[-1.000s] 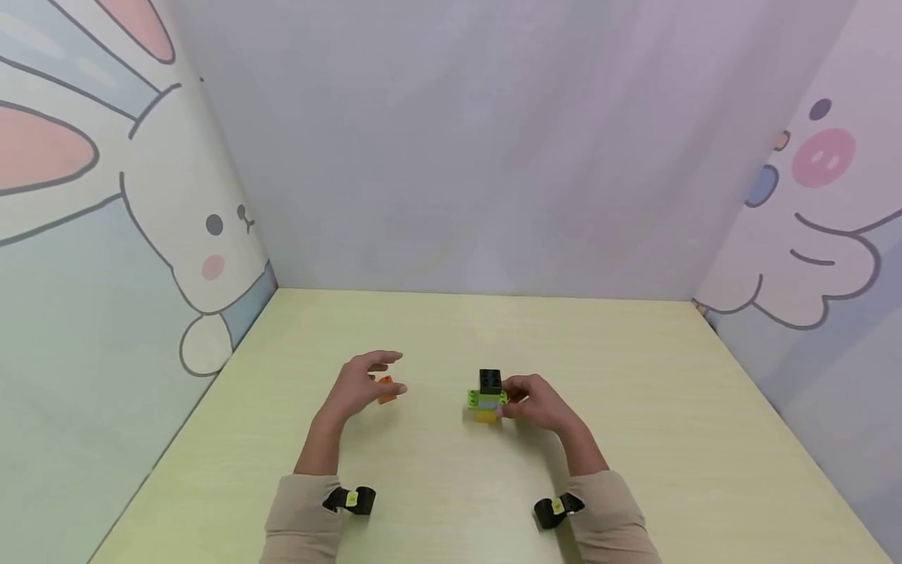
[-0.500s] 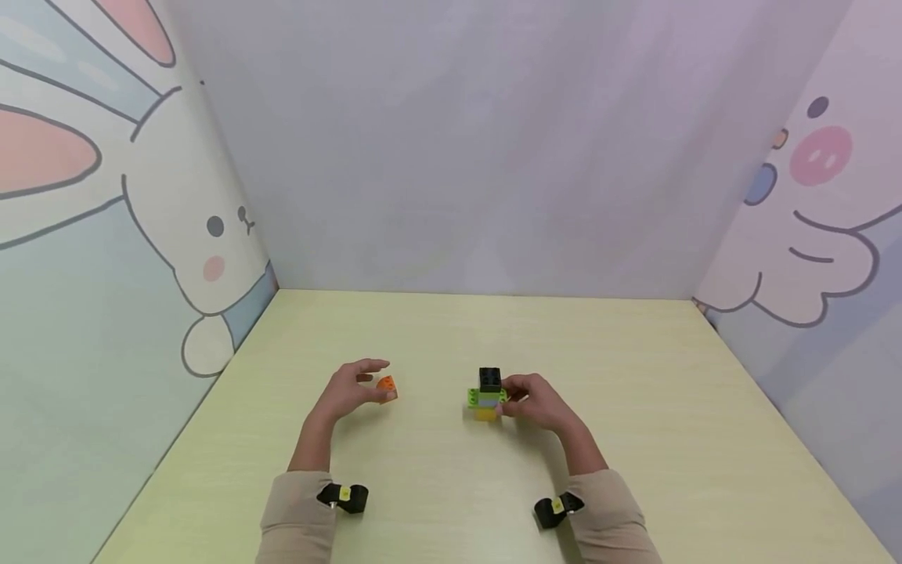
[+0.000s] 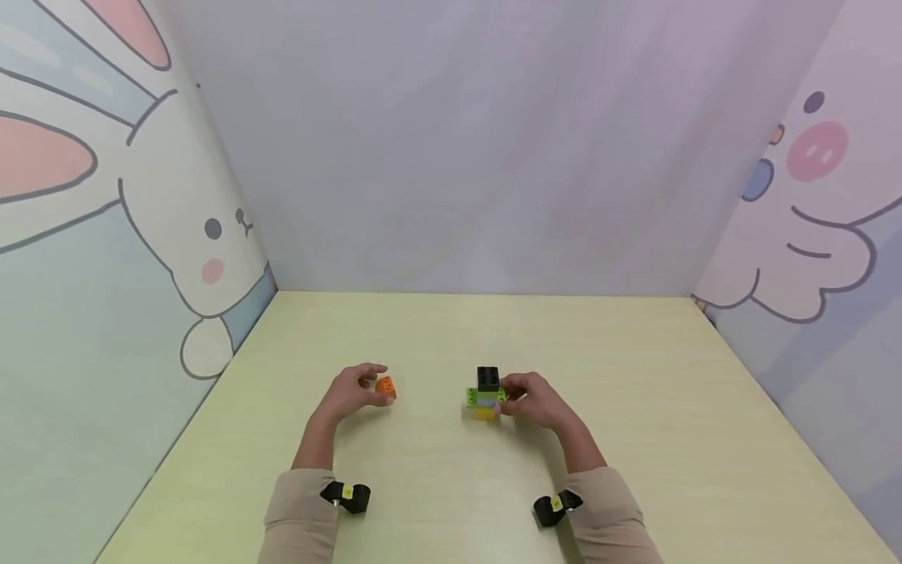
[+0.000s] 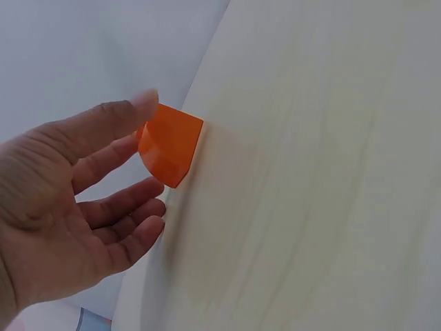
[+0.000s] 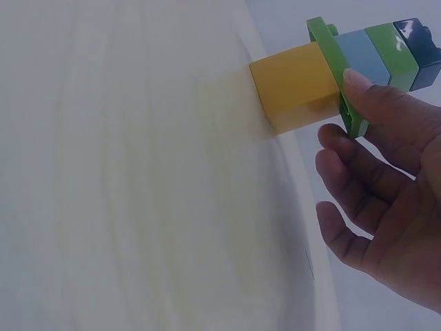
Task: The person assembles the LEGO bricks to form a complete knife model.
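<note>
My left hand (image 3: pixel 350 392) is at an orange toy brick (image 3: pixel 385 387) on the table, thumb at its near side and forefinger at its far side. Seen from the left wrist, the orange brick has a rounded, slanted face, the thumb tip lies against its edge, and the other fingers are loosely bent. My right hand (image 3: pixel 534 399) pinches the green plate (image 5: pixel 329 69) of an upright brick stack. The stack has a yellow brick (image 5: pixel 296 86) at the bottom, then the green plate, a light blue brick (image 5: pixel 363 56), a green brick (image 5: pixel 393 52) and a black brick (image 3: pixel 488 378) on top.
The pale wooden table (image 3: pixel 437 478) is bounded by a plain grey back wall (image 3: pixel 458 157). Cartoon side walls show a rabbit (image 3: pixel 197 211) at left and a pig (image 3: pixel 817 204) at right. Black cameras (image 3: pixel 348 497) are strapped to both sleeved wrists.
My left hand has drawn back leftward from over the orange brick, uncovering its studs, and its thumb now lies along the near side. The right hand and the stack stay in place.
</note>
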`<state>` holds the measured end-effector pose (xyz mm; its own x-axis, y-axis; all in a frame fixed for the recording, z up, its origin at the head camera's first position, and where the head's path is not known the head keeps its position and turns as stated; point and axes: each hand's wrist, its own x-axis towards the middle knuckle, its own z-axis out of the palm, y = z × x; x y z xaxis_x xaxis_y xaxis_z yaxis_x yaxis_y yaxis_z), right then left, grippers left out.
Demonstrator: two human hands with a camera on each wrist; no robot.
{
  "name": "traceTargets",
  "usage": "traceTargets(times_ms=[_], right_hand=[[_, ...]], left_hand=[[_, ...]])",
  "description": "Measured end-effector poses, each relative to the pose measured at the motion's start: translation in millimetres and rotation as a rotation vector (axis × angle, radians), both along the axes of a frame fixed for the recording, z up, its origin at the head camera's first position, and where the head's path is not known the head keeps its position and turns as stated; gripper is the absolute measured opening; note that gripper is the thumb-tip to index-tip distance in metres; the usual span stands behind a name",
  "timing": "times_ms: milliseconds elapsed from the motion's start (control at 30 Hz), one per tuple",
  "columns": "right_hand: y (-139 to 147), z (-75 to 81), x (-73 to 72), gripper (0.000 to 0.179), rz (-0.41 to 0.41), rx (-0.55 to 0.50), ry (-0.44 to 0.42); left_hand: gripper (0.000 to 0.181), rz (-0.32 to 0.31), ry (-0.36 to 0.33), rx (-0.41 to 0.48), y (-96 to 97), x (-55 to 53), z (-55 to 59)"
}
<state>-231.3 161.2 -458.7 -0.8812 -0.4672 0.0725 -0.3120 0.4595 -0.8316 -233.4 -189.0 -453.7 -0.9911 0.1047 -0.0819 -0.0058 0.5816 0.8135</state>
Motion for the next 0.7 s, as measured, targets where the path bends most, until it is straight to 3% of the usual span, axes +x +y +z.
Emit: traceTargets(times_ms=[700], right_hand=[[2.0, -2.4, -2.0, 0.033, 0.000, -0.006, 0.003]], left_hand=[[0.040, 0.049, -0.002, -0.057, 2.0, -3.6, -1.9]])
